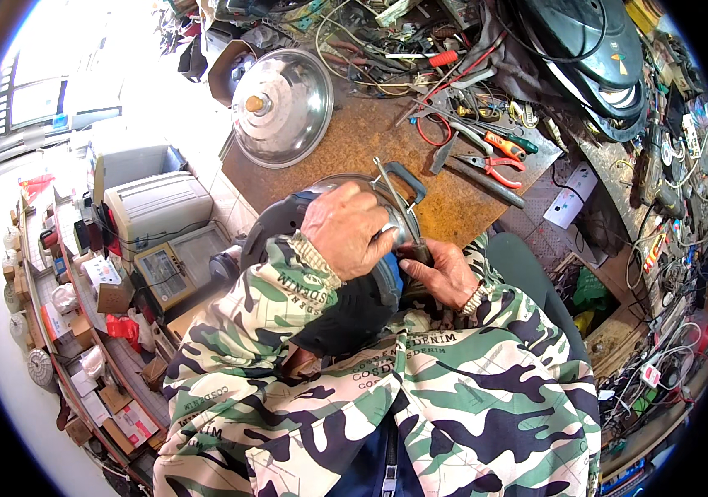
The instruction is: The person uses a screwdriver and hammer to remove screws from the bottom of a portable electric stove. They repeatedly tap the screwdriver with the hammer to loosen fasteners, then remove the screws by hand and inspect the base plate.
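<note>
A round metal pot (333, 180) with dark sides and a black loop handle (408, 180) rests against my lap at the bench's near edge. My left hand (347, 228) lies over it with fingers curled; what they grip, if anything, is hidden. To its right, my right hand (445, 272) is closed around the dark grip of a thin metal-shafted tool (395, 197). The shaft slants up and left across the pot's rim, close to the loop handle. A small crosspiece shows near its tip. A domed steel lid (283, 108) with a wooden-coloured knob lies beyond the pot.
On the brown workbench (354, 132) lie red-handled pliers (495, 168), an orange-handled screwdriver (505, 146) and a hammer (445, 149). Tangled wires and parts crowd the back. Large black lids (594, 50) are stacked at far right. A beige appliance (159, 207) and shelved boxes stand at left.
</note>
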Motion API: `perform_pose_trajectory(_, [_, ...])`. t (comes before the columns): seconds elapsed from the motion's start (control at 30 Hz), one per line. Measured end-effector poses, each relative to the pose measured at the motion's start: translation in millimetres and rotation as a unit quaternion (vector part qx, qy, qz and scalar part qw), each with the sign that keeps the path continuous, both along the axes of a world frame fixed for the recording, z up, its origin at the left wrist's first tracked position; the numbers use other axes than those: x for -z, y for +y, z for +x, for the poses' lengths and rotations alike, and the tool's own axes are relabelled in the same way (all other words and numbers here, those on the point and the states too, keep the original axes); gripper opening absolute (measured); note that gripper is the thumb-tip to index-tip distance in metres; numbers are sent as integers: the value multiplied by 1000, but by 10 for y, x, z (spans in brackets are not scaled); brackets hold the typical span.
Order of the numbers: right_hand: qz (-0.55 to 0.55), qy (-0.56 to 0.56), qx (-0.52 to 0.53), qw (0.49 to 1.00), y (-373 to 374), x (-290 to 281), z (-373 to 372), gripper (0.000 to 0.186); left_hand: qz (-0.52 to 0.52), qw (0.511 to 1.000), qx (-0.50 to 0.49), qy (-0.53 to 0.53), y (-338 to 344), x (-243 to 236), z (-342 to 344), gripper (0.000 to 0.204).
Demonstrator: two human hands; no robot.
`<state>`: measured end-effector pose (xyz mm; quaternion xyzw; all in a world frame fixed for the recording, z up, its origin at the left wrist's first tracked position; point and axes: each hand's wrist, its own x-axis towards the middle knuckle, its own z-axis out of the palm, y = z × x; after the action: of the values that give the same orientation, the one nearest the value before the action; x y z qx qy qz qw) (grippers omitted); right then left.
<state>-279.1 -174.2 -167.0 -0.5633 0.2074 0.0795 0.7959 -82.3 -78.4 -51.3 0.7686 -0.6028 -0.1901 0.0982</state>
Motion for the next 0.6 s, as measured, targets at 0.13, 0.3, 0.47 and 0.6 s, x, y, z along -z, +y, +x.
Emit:
perform_pose_trajectory(0.13, [33,-8,-16,999,19,41,-25,26,1,1000,-13,-11,124,20,-67,24])
perform_pose_trajectory(0.3, [10,11,8,1000,71,195,-10,25,-50,998,-35,-28,200,-23,159,21])
perform_pose_trajectory(0.47, [-262,64,6,963,-88,336,145,28,-55,988,-145,13,597,-132,379,11])
perform_pose_trajectory(0.6, [-375,110,0,920,-145,703,289,29,-58,986,-155,-1,606,-140,350,11])
